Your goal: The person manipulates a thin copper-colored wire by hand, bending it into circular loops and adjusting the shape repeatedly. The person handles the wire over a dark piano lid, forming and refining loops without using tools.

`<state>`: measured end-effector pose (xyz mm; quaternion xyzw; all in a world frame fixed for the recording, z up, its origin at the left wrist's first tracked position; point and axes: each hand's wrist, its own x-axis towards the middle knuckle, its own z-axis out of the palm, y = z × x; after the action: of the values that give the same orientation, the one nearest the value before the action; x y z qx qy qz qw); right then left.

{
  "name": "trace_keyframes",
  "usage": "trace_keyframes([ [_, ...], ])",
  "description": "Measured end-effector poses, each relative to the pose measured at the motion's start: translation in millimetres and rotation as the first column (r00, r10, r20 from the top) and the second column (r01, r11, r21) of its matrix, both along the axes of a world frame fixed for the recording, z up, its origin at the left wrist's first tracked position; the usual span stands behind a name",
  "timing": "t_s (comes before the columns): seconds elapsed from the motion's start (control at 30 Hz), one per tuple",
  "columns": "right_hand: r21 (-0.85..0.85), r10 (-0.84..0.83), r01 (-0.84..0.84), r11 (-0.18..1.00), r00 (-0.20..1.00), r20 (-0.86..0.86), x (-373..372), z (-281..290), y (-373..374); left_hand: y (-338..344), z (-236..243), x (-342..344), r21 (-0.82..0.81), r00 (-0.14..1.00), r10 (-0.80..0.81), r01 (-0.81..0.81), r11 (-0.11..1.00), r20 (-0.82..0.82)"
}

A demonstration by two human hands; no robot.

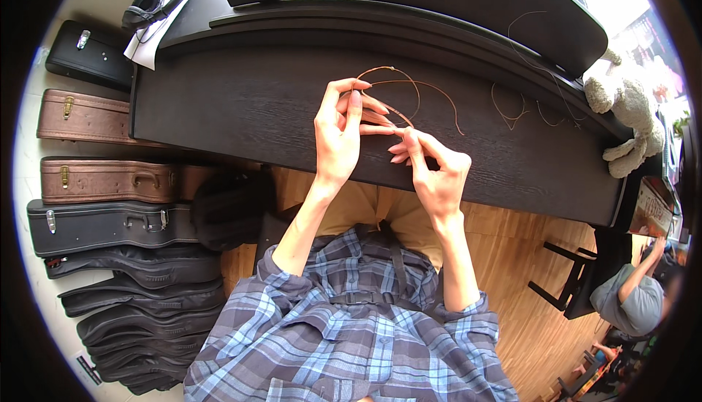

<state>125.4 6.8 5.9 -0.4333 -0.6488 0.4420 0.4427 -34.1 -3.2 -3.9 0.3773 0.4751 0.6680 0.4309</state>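
A thin copper-coloured guitar string (pixel 393 68) is bent into a loose coil between my two hands, above the dark wooden top. My left hand (pixel 339 133) is closed on the coil's left side, thumb and fingers pinching it. With thumb and forefinger, my right hand (pixel 439 171) pinches the coil's lower right part. One free end of the string curves off to the right and points down. Farther right on the dark top (pixel 241 109) lie more thin strings (pixel 524 112), curled and loose.
Instrument cases (pixel 102 181) and black soft bags (pixel 146 321) are stacked at left. Headphones (pixel 150 8) and white paper (pixel 145 51) lie at the top's left end. A grey plush toy (pixel 632 102) sits at its right end. Another person (pixel 630 296) is at far right, near a black stand (pixel 563 277).
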Motion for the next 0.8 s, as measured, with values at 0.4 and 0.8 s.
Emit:
trace_keyframes([
  [0.4,-0.471,0.081,-0.212,0.857,0.956,-0.283,14,12,19,-5,-9,3,0.111,0.996,-0.009,0.019,0.994,-0.085],
  [0.8,-0.405,-0.079,-0.093,0.91,0.918,-0.388,15,4,19,-12,-7,-7,0.112,0.981,-0.167,0.177,0.978,-0.097],
])
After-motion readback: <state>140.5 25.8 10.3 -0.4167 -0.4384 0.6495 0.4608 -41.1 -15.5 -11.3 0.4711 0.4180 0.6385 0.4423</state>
